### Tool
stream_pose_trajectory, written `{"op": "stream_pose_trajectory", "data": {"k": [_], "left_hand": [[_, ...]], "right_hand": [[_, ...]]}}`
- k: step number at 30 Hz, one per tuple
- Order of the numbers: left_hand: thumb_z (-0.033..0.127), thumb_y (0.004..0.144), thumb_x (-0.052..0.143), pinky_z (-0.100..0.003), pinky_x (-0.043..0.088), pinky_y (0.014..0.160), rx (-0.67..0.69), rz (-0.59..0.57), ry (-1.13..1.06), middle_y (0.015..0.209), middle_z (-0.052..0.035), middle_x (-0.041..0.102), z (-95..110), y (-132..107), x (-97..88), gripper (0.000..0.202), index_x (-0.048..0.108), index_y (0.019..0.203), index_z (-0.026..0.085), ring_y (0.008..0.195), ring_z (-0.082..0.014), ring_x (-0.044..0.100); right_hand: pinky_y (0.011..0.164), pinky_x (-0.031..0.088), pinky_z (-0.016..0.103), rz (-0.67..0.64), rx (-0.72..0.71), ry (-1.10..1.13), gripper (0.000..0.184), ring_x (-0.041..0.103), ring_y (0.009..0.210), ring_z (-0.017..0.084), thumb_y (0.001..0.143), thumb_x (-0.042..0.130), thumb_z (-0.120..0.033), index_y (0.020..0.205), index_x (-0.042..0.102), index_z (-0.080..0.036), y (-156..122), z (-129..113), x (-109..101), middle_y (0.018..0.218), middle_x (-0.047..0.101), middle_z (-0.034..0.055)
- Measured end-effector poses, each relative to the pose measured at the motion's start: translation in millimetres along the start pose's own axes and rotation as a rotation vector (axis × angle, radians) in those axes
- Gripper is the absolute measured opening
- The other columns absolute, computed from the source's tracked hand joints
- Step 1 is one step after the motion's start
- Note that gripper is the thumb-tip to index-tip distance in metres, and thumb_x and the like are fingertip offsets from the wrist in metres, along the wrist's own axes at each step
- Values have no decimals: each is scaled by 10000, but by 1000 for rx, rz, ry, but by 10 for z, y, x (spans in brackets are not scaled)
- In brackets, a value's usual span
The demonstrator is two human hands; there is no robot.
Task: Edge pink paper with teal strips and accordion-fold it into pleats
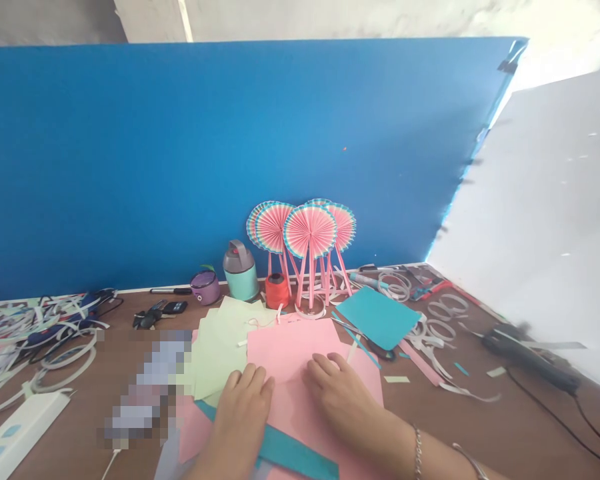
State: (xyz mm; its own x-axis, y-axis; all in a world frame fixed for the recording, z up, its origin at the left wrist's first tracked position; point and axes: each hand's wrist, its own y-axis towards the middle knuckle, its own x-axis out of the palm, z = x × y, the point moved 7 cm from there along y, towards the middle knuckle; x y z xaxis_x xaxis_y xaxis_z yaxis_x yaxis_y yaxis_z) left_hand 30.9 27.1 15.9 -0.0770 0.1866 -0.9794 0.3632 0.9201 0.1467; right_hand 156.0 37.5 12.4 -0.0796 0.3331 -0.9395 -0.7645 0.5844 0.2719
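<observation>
The left hand and the right hand lie open and flat on a pink paper sheet, gripping nothing, maybe to keep it from sliding. The sheet sits on a brown table, partly over pale green paper sheets, and a teal paper strip runs under the left hand. Just past the sheet lies a teal paper square, and pink paper fans on sticks lean on a blue board, so they stay up.
</observation>
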Motion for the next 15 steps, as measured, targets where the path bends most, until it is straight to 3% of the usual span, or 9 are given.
{"op": "stream_pose_trajectory", "data": {"k": [3, 9, 13, 15], "left_hand": [[-82, 668, 431, -353, 310, 643, -59, -3, 59, 755, -59, 597, -52, -47, -28, 364, 671, 771, 172, 763, -223, 491], [-97, 642, 414, -359, 325, 649, -144, 1, 42, 729, -61, 621, -119, -79, -4, 389, 674, 747, 172, 745, -240, 523], [-89, 661, 391, -367, 349, 656, -187, -38, 1, 694, -64, 631, -191, -75, -5, 378, 658, 667, 179, 750, -258, 553], [-61, 687, 389, -366, 355, 643, -208, -5, -10, 669, -60, 625, -254, -77, -56, 349, 634, 631, 181, 728, -260, 557]], "right_hand": [[697, 311, 364, 17, -22, -49, 82, 450, 974, 280, 733, 662, -141, 654, 641, -148, -22, 27, 95, 833, 570, 111], [542, 221, 315, 47, 7, -75, 151, 416, 594, 171, 734, 636, -82, 615, 586, -160, 2, 135, 127, 613, 520, 45], [549, 203, 308, 94, -18, -69, 170, 399, 564, 161, 744, 594, -56, 629, 546, -171, 15, 198, 38, 621, 530, 33], [551, 198, 306, 95, -38, -67, 169, 400, 560, 156, 758, 565, -52, 642, 534, -171, 10, 226, 32, 627, 533, 29]]}}
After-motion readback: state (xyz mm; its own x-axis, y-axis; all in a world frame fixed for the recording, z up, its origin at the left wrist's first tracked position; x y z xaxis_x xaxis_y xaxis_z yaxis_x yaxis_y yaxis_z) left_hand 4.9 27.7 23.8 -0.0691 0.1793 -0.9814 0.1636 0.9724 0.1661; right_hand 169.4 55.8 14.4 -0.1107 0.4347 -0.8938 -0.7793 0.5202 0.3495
